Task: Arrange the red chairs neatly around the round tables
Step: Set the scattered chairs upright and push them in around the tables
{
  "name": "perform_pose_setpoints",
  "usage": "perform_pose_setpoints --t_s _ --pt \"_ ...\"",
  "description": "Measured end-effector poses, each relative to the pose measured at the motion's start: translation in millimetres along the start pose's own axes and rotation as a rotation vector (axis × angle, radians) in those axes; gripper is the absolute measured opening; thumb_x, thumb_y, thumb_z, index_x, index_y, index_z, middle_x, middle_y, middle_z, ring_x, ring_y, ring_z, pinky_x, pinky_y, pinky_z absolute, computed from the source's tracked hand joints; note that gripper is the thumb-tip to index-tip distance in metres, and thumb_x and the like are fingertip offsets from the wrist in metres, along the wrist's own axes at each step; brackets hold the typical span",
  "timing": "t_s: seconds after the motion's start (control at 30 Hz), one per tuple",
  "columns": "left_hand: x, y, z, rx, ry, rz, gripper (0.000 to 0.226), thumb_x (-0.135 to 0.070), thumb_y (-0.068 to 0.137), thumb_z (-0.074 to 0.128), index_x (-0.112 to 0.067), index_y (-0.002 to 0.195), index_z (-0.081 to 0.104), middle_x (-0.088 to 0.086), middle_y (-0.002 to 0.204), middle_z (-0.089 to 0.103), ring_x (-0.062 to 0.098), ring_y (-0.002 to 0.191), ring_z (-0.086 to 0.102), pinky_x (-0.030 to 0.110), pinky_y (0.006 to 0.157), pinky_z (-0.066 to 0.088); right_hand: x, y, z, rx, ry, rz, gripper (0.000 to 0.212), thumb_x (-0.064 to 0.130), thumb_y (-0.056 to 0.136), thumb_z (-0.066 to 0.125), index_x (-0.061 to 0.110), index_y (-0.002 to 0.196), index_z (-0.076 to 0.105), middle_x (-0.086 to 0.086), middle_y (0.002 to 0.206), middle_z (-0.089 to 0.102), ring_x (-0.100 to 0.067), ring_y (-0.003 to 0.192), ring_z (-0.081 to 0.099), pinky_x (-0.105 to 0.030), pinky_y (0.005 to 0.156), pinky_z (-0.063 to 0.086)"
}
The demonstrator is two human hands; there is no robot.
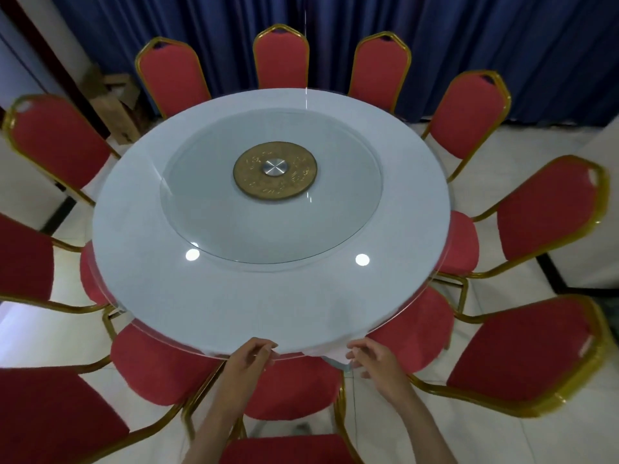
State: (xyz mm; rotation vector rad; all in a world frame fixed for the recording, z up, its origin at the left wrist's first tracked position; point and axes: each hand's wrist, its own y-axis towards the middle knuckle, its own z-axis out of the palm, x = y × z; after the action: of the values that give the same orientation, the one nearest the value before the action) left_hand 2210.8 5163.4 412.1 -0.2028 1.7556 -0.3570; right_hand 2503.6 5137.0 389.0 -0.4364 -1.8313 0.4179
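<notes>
Head view: red chairs (281, 58) ring the round table (134, 279), their seats tucked under its rim. Left hand (249, 358) curls at the table's near edge; whether it pinches anything is unclear. Right hand (373, 360) is loosely curled and holds nothing, just beside the drooping white cloth (331, 350).

No text, number or brand can be read anywhere. The only markings are raised, ornamental ones around the round brass-coloured metal disc (275, 174) at the centre of the round white table (167, 279). They are too blurred to tell whether they are characters or a pattern. The brown cardboard box (114, 105) by the wall shows no legible print.
</notes>
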Motion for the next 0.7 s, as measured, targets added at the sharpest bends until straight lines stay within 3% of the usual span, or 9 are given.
perform_pose_setpoints --t_s 0.13,0.3,0.4,0.5,0.63,0.7 --pt "9.7 22.0 20.9 0.040 -0.038 0.011 0.018 -0.007 0.103 0.057 -0.011 0.098 0.073 0.007 0.090 0.077 0.017 0.085 0.074 0.022 0.077 0.057 -5.3 -2.1 0.7 -0.031 -0.090 0.012 0.020 0.020 0.103 0.057 0.033 0.103 0.072 0.011 0.097 0.076 -0.006 0.086 0.072 -0.024 0.074 0.056" --pt "31.5 33.5 37.6 0.101 -0.073 0.004 0.016 -0.007 0.101 0.059 -0.012 0.096 0.074 0.009 0.091 0.077 0.022 0.088 0.074 0.034 0.081 0.058 -7.4 -5.6 -2.1 -0.021 -0.192 0.023 0.019 0.019 0.102 0.059 0.032 0.099 0.072 0.015 0.092 0.075 -0.003 0.079 0.068 -0.018 0.070 0.052" --pt "42.7 33.9 50.2 0.119 -0.056 -0.032 0.023 -0.009 0.101 0.060 -0.023 0.091 0.076 0.007 0.090 0.077 0.022 0.085 0.074 0.042 0.083 0.057 -13.4 -12.5 -13.5 0.003 -0.218 0.028 0.016 0.024 0.101 0.061 0.035 0.101 0.073 0.015 0.095 0.074 -0.006 0.084 0.069 -0.019 0.075 0.053" --pt "41.6 34.6 72.3 0.149 -0.028 -0.034 0.033 -0.010 0.102 0.060 -0.035 0.086 0.076 0.007 0.090 0.077 0.020 0.082 0.073 0.034 0.077 0.055 -24.2 -25.5 -34.9 -0.017 -0.196 0.037 0.014 0.027 0.101 0.062 0.035 0.106 0.073 0.013 0.099 0.074 -0.006 0.089 0.069 -0.021 0.080 0.055" --pt "35.7 37.8 119.0 0.200 0.018 -0.040 0.020 -0.012 0.102 0.060 -0.020 0.091 0.075 0.003 0.090 0.078 0.020 0.086 0.074 0.034 0.079 0.055 -40.8 -43.7 -79.3 -0.093 -0.113 0.055 0.015 0.024 0.102 0.062 0.032 0.107 0.074 0.012 0.099 0.076 -0.005 0.089 0.070 -0.016 0.073 0.053" --pt "28.9 35.6 148.1 0.193 0.037 -0.037 0.018 -0.013 0.103 0.059 -0.016 0.095 0.074 0.001 0.091 0.078 0.019 0.087 0.074 0.027 0.074 0.054 -52.4 -50.7 -106.8 -0.120 -0.075 0.044 0.016 0.023 0.103 0.062 0.032 0.106 0.074 0.016 0.098 0.076 -0.004 0.089 0.071 -0.018 0.072 0.054"
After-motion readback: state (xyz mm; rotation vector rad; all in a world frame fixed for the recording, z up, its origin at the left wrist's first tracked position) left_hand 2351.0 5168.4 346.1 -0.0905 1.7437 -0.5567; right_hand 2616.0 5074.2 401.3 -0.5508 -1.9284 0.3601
